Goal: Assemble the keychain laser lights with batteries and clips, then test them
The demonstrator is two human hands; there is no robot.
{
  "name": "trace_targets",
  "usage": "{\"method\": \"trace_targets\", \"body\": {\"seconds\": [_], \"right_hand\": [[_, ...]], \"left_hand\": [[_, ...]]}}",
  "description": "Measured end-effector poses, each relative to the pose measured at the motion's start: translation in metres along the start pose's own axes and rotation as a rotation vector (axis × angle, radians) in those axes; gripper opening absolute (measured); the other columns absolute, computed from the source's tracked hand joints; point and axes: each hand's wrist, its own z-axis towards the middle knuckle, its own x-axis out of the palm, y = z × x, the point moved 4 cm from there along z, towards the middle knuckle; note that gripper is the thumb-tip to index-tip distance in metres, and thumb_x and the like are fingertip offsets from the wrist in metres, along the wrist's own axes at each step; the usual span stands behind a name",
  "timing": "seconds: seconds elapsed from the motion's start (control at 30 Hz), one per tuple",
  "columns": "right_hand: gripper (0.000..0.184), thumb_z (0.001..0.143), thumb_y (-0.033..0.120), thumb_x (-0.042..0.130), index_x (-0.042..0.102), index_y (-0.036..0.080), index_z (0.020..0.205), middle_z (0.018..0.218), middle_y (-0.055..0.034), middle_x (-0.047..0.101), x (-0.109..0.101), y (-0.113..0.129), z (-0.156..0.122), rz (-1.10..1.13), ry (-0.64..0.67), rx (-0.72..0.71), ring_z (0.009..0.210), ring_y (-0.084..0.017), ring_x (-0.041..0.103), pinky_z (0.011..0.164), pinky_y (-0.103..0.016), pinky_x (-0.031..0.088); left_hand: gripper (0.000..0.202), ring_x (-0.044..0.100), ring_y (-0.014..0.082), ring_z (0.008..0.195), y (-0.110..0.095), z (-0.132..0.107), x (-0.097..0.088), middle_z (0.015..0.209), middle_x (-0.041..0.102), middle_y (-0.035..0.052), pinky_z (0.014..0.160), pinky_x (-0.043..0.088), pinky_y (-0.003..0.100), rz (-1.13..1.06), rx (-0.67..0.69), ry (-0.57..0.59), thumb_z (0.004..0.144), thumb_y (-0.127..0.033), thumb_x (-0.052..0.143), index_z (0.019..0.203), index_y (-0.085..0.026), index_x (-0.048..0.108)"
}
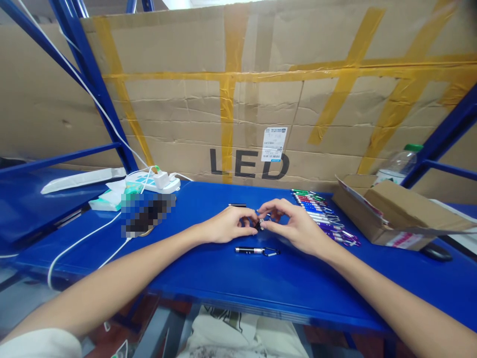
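Observation:
My left hand [231,224] and my right hand [292,226] meet over the blue table, fingertips nearly touching. Both are closed in a pinch around a small black-and-silver piece [260,224], mostly hidden by the fingers. Just in front of them lies a black pen-shaped light [249,250] with a carabiner clip [271,252] at its right end. A short black tube [237,205] shows behind my left hand. Right of my right hand, several pen-shaped lights with clips [316,214] are laid in a row, coloured green, red, blue, silver and purple.
An open cardboard box [402,211] stands at the right, with a dark computer mouse [437,251] beside it. At the left are a white power strip [167,186], cables, a tissue pack [106,200] and a pixelated dark object [149,215]. A large carton [186,109] walls off the back.

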Motion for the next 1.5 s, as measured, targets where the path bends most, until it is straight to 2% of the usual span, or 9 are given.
{"method": "trace_targets", "body": {"seconds": [0.4,0.53,0.63,0.7,0.8,0.93,1.07,1.3,1.5], "right_hand": [[0.016,0.097,0.027,0.074,0.073,0.029,0.112,0.106,-0.0023,0.078,0.001,0.004,-0.001,-0.073,0.018,-0.059,0.094,-0.024,0.064,0.085,-0.038,0.052],[0.023,0.096,0.029,0.075,0.068,0.028,0.118,0.11,-0.0037,0.074,0.0,0.005,-0.002,-0.115,-0.014,-0.067,0.092,-0.023,0.062,0.083,-0.037,0.051],[0.012,0.103,0.029,0.067,0.064,0.025,0.113,0.107,-0.0054,0.071,-0.001,0.004,-0.003,-0.197,-0.028,-0.056,0.091,-0.023,0.06,0.082,-0.038,0.05],[0.006,0.106,0.027,0.06,0.064,0.024,0.108,0.105,-0.0066,0.069,0.0,0.003,-0.003,-0.31,0.023,-0.066,0.094,-0.025,0.058,0.085,-0.04,0.049],[0.009,0.106,0.025,0.059,0.068,0.024,0.105,0.104,-0.0081,0.067,0.006,-0.001,-0.003,-0.442,0.165,-0.083,0.098,-0.028,0.056,0.088,-0.043,0.047],[0.01,0.106,0.028,0.061,0.07,0.023,0.107,0.106,-0.0088,0.066,0.012,-0.007,-0.005,-0.473,0.281,-0.064,0.1,-0.028,0.055,0.088,-0.042,0.047],[0.011,0.107,0.027,0.059,0.07,0.023,0.106,0.106,-0.0089,0.066,0.013,-0.009,-0.006,-0.454,0.302,-0.065,0.1,-0.028,0.054,0.087,-0.042,0.047],[0.015,0.108,0.027,0.056,0.07,0.024,0.103,0.105,-0.0085,0.067,0.012,-0.011,-0.006,-0.427,0.298,-0.079,0.097,-0.027,0.054,0.085,-0.042,0.046],[0.007,0.105,0.024,0.063,0.069,0.024,0.103,0.106,-0.0076,0.068,0.011,-0.01,-0.006,-0.443,0.285,-0.053,0.097,-0.028,0.056,0.086,-0.041,0.045]], "left_hand": [[0.017,0.066,0.015,0.077,-0.004,0.0,0.0,0.09,0.073,0.002,0.074,0.051,0.026,-0.001,-0.016,-0.005,0.095,-0.03,0.074,0.104,-0.016,0.072],[0.019,0.068,0.0156,0.081,-0.001,0.001,-0.002,0.096,0.076,0.0036,0.075,0.052,0.026,-0.038,-0.015,-0.065,0.093,-0.027,0.076,0.108,-0.016,0.073],[0.019,0.068,0.0152,0.082,0.0,0.002,-0.006,0.101,0.077,0.0036,0.075,0.052,0.026,-0.011,0.004,-0.147,0.092,-0.024,0.076,0.111,-0.017,0.074],[0.017,0.068,0.0142,0.081,-0.001,0.002,-0.009,0.102,0.077,0.0028,0.075,0.051,0.026,0.032,0.026,-0.207,0.092,-0.022,0.075,0.109,-0.018,0.073],[0.012,0.066,0.0134,0.08,-0.003,0.001,-0.015,0.102,0.074,0.0015,0.075,0.05,0.026,0.122,0.071,-0.297,0.092,-0.019,0.074,0.103,-0.019,0.072],[0.007,0.064,0.0146,0.082,-0.008,-0.001,-0.019,0.1,0.071,0.001,0.078,0.05,0.028,0.224,0.111,-0.357,0.094,-0.02,0.072,0.1,-0.02,0.07],[0.01,0.066,0.019,0.096,-0.009,-0.002,-0.018,0.106,0.074,0.0019,0.083,0.05,0.03,0.35,0.082,-0.291,0.097,-0.02,0.069,0.106,-0.022,0.069],[0.02,0.063,0.0253,0.108,-0.007,-0.006,-0.013,0.115,0.073,0.0059,0.092,0.05,0.035,0.651,0.083,-0.047,0.105,-0.028,0.063,0.123,-0.024,0.072],[0.03,0.062,0.0256,0.114,0.0,-0.008,-0.011,0.122,0.066,0.0082,0.096,0.051,0.036,0.678,0.104,0.01,0.109,-0.032,0.057,0.133,-0.029,0.074]]}}
